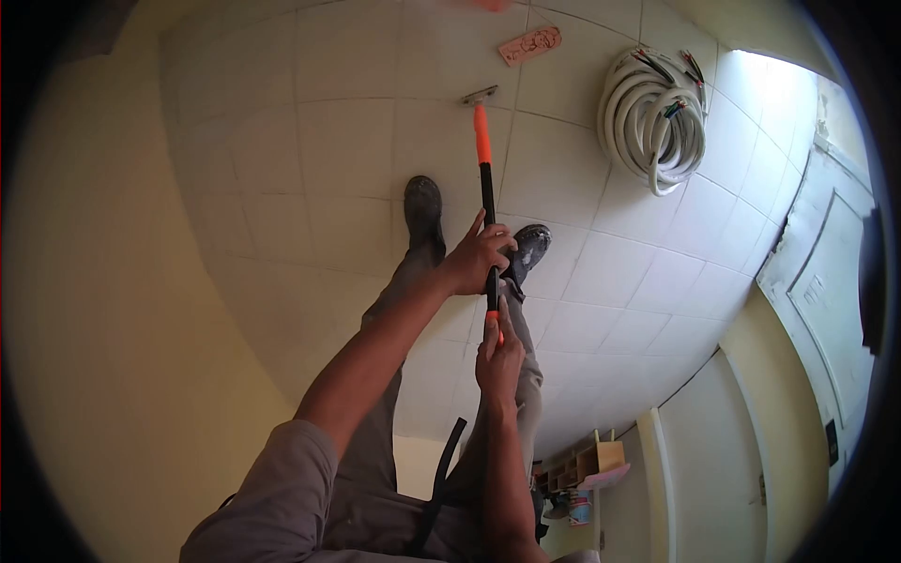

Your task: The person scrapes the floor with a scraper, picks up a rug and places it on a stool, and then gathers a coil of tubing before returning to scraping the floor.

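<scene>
A long-handled scraper (486, 188) with a black shaft, orange sections and a flat metal head runs away from the body over the tiled floor. My left hand (479, 257) is wrapped round the middle of its shaft, just above the right boot. Nearer the body, my right hand (500, 358) grips the orange end of the handle. The metal head (479, 96) is at the far end, over the pale tiles. Whether it touches the floor cannot be told.
A coil of white cable (652, 122) with bare coloured wire ends lies at the right. A pink patterned piece (530, 45) lies beyond the scraper head. Two dark boots (423, 208) stand on the tiles. Doors (826, 291) and a wooden shelf (587, 466) are at the right.
</scene>
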`<act>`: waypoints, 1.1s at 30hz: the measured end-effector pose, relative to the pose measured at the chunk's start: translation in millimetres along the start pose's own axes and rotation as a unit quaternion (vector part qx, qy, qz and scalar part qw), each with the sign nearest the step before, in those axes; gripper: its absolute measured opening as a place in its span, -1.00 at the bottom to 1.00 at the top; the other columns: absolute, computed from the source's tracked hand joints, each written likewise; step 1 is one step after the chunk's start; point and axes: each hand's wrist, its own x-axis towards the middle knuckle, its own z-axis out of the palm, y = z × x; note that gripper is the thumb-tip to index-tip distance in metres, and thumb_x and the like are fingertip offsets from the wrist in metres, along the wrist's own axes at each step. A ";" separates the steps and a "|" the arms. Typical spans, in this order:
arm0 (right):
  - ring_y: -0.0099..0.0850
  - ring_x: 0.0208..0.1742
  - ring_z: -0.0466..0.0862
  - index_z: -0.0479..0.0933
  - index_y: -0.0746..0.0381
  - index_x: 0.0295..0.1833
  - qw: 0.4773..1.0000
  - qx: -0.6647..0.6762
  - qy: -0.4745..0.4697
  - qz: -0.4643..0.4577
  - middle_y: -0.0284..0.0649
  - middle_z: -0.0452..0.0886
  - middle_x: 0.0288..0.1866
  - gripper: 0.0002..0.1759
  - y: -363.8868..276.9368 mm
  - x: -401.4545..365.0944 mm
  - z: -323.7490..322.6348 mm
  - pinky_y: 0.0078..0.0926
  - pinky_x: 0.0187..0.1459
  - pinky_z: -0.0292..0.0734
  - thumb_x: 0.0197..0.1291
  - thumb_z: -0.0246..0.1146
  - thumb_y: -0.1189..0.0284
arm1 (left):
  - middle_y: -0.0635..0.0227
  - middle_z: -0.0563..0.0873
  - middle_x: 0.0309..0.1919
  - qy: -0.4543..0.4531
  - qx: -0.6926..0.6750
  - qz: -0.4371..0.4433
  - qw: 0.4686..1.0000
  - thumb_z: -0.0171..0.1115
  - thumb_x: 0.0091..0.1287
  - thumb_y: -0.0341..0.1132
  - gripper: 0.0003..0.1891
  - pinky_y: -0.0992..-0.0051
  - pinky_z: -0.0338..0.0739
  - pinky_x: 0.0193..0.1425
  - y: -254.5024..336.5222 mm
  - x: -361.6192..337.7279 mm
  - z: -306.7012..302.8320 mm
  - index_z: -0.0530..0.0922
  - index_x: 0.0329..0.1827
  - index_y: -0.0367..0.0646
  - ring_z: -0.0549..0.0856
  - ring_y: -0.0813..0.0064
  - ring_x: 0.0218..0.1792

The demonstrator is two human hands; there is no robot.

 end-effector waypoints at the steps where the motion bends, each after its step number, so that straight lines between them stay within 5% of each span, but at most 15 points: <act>1: -0.39 -0.43 0.55 0.42 0.34 0.53 1.000 0.002 0.009 -0.012 0.05 0.71 -0.24 -0.48 1.5 -1.1 3.9 -0.32 -0.27 0.55 0.61 0.06 0.32 | 0.44 0.65 0.13 -0.011 -0.005 -0.003 1.000 0.63 -0.09 -0.21 -0.67 -0.29 -0.11 0.73 0.4 -4.5 2.1 0.55 -0.63 -0.06 0.45 0.23 0.47; 6: -0.45 -0.49 0.48 0.42 0.34 0.53 0.992 0.003 0.061 -0.108 -0.04 0.67 -0.34 -0.49 -2.3 16.4 7.7 -0.34 -0.37 0.50 0.62 0.04 0.32 | 0.46 0.66 0.15 -0.015 0.019 0.009 1.000 0.57 -0.05 -0.23 -0.77 -0.28 -0.13 0.74 -11.1 15.6 -13.9 0.63 -0.59 -0.03 0.44 0.28 0.48; 9: -0.17 -0.48 0.60 0.40 0.27 0.56 0.997 0.039 0.035 -0.060 0.28 0.67 -0.26 -0.51 -14.3 12.5 7.3 -0.18 -0.31 0.53 0.64 0.01 0.35 | 0.48 0.66 0.15 -0.039 0.017 0.006 0.999 0.55 -0.02 -0.23 -0.83 -0.26 -0.14 0.75 -6.0 16.7 -23.5 0.67 -0.56 0.00 0.43 0.32 0.49; 12: -0.18 -0.47 0.61 0.39 0.29 0.56 0.999 0.028 0.016 -0.003 0.28 0.68 -0.24 -0.50 -11.5 2.7 13.2 -0.18 -0.31 0.53 0.64 0.01 0.35 | 0.43 0.66 0.16 -0.040 -0.005 0.013 0.999 0.61 -0.10 -0.24 -0.71 -0.30 -0.13 0.73 -5.1 8.2 -21.2 0.57 -0.63 -0.06 0.44 0.26 0.48; 15: -0.22 -0.49 0.59 0.39 0.28 0.56 0.984 0.021 0.091 -0.151 0.23 0.66 -0.31 -0.50 -11.8 24.3 19.0 -0.20 -0.32 0.53 0.64 0.01 0.33 | 0.40 0.66 0.17 -0.008 0.000 0.026 1.000 0.64 -0.13 -0.24 -0.66 -0.31 -0.12 0.72 -17.9 23.0 -24.4 0.53 -0.66 -0.08 0.44 0.25 0.47; 18: -0.22 -0.50 0.59 0.38 0.27 0.57 0.999 0.033 0.027 -0.025 0.22 0.65 -0.33 -0.49 -29.7 14.9 6.2 -0.22 -0.33 0.53 0.64 0.02 0.31 | 0.44 0.65 0.16 -0.024 -0.002 0.013 1.000 0.60 -0.09 -0.27 -0.75 -0.27 -0.14 0.74 -10.9 23.3 -28.6 0.60 -0.61 -0.04 0.43 0.31 0.48; 21: -0.33 -0.32 0.62 0.38 0.38 0.55 0.997 0.014 0.038 -0.060 0.19 0.73 0.14 -0.47 -27.8 11.1 12.8 -0.35 -0.25 0.58 0.64 -0.01 0.31 | 0.45 0.65 0.16 -0.041 -0.005 0.010 0.999 0.57 -0.06 -0.28 -0.80 -0.25 -0.17 0.75 -11.8 20.8 -37.6 0.64 -0.59 -0.03 0.42 0.32 0.48; 25: -0.37 -0.37 0.59 0.38 0.37 0.55 0.997 0.005 0.041 -0.065 0.18 0.74 0.08 -0.47 -29.4 18.3 11.8 -0.35 -0.28 0.56 0.64 -0.01 0.31 | 0.40 0.65 0.17 -0.004 -0.024 0.015 1.000 0.66 -0.17 -0.29 -0.65 -0.28 -0.14 0.73 -17.1 25.8 -32.9 0.52 -0.66 -0.09 0.44 0.25 0.47; 33: -0.45 -0.43 0.54 0.38 0.35 0.55 0.999 -0.009 0.030 -0.044 0.13 0.75 0.01 -0.48 -22.8 27.8 13.6 -0.39 -0.32 0.53 0.64 0.03 0.33 | 0.41 0.65 0.18 -0.006 0.006 0.026 1.000 0.64 -0.16 -0.26 -0.70 -0.28 -0.13 0.73 -21.0 23.2 -23.9 0.59 -0.63 -0.08 0.44 0.25 0.47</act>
